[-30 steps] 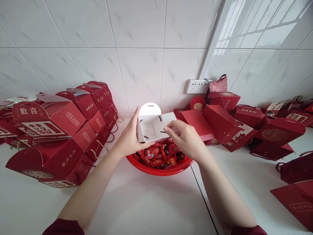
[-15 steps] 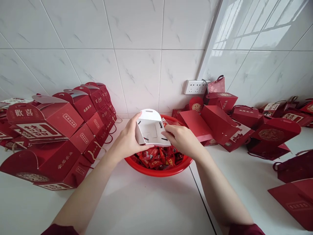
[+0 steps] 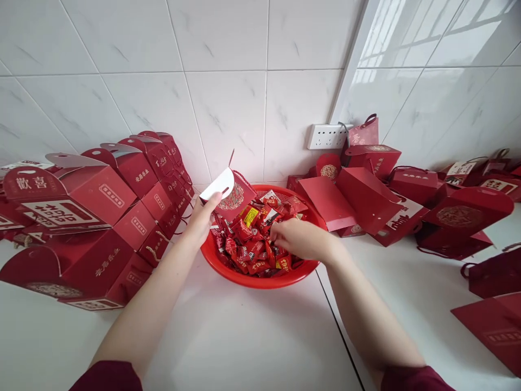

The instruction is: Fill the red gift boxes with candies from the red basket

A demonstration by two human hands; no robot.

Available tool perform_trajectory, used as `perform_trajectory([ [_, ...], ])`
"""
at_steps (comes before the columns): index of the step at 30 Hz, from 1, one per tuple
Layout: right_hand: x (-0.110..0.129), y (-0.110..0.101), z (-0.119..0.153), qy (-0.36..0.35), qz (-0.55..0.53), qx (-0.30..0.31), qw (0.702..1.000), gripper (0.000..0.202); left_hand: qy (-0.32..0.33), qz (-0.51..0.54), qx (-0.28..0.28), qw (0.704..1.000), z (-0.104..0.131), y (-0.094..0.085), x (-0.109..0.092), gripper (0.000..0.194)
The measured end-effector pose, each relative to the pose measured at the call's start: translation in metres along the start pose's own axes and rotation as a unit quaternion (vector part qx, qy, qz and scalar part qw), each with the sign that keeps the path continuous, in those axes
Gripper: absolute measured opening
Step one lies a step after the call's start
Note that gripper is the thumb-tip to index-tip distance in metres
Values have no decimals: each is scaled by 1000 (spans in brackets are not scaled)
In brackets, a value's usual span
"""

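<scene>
In the left hand [image 3: 201,220], holds a small red box [image 3: 234,200] in a closed, one-sided grip, with the thumb laid across the white inner face of a raised flap [image 3: 214,186]. Judged a weak hold: may crease the flap, or let the box swing down, if loaded on the far side. Leans the box away over the rear-left of the red basket [image 3: 260,281]; cannot tell whether touching the rim or the heap. Could lose anything inside through the open top if tipped further; cannot tell the contents from this angle.

At the right hand [image 3: 299,239], sits low among the wrapped sweets [image 3: 254,252] with fingers curled narrow. Cannot tell whether gripping a sweet, owing to hidden fingertips. Could drop pieces if scooping too many, or push some over the near rim if sweeping outward, given so loose a heap.

Further out, stands the basket on a white counter [image 3: 244,336]; might slide or tip if leaned on at one edge. To the left, piles up stacked boxes [image 3: 93,193] near the left forearm; liable to topple if brushed by the elbow. To the right, spreads an opened box [image 3: 368,198] just beside the basket; could be knocked askew by a wide swing of the right arm.
</scene>
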State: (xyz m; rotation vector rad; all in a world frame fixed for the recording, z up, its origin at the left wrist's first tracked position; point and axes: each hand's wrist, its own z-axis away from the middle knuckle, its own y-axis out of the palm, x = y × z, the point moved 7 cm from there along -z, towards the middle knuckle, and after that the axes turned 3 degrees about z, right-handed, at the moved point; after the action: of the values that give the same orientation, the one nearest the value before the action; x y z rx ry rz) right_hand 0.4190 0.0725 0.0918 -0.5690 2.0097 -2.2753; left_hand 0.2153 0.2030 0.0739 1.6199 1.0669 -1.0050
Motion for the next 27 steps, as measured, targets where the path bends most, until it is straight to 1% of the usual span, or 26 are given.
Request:
perform_trajectory([
  [2, 15, 17, -5, -57, -2, 57, 997, 24, -6, 32, 11, 999, 0, 2, -1, 51],
  [5, 33, 35, -7, -129, -23, 117, 984, 29, -4, 56, 18, 998, 1, 4, -2, 50],
  [7, 39, 44, -8, -141, -28, 147, 979, 31, -11, 56, 17, 998, 1, 4, -1, 52],
  [9, 40, 50, -10, -132, -24, 169, 976, 34, -14, 51, 13, 999, 3, 4, 0, 54],
  [11, 39, 52, -13, -118, -20, 177, 977, 37, -10, 46, 19, 999, 4, 5, -2, 56],
  [15, 29, 48, -18, -77, -8, 143, 987, 43, 4, 35, 44, 998, 4, 9, -4, 57],
  [18, 10, 38, -22, -27, 11, 69, 997, 50, 17, 35, 39, 998, 2, 8, -3, 57],
  [20, -5, 31, -24, 6, 27, 14, 1000, 53, 23, 33, 31, 999, 1, 6, -3, 55],
  [21, -12, 28, -24, 14, 31, -2, 999, 54, 26, 31, 31, 999, 0, 5, -3, 55],
  [24, -20, 24, -23, 2, 27, -5, 1000, 53, 39, 20, 35, 998, 0, 5, -4, 55],
  [27, -19, 17, -17, -8, 15, -18, 1000, 47, 48, 4, 43, 998, 1, 6, -5, 55],
])
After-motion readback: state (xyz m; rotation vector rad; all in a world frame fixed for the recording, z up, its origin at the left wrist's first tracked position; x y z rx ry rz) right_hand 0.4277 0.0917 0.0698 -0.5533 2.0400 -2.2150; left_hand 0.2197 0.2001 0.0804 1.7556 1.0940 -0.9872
